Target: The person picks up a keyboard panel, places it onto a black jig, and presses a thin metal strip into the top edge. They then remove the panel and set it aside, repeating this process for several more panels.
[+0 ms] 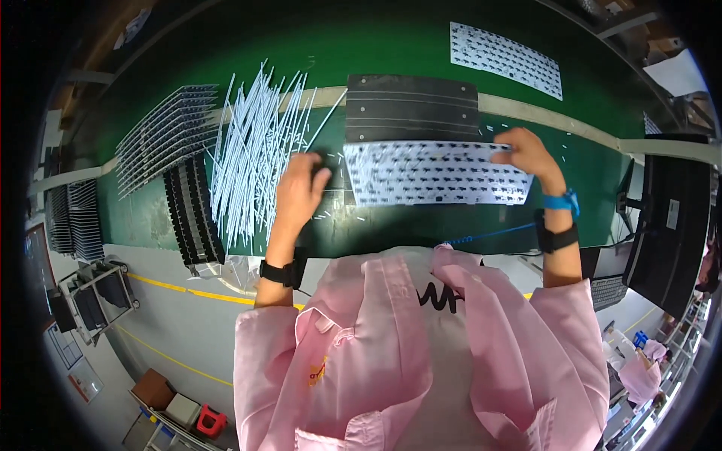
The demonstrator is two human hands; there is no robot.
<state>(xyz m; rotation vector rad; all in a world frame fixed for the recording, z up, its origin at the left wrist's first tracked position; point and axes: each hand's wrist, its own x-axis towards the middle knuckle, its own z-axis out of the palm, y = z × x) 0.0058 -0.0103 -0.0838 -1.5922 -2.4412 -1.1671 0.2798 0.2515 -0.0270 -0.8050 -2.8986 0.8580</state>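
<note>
1. The green desk (398, 229) spreads in front of me and carries everything below.
2. A loose pile of thin white strips (252, 150) lies to my left, many of them crossing.
3. The white sheet with rows of black marks (440, 174) is right in front of me, slightly blurred; I cannot tell whether it lies flat.
4. A dark board (412, 101) sits just beyond it, their edges meeting.
5. A similar second sheet (505, 62) rests farther off, to the right.
6. My right grip (524, 156) is at the white sheet's far right corner; I cannot tell if it pinches.
7. My left grip (297, 194) hangs beside the strips, thumb and forefinger parted.
8. Small white bits (361, 219) dot the desk.
</note>
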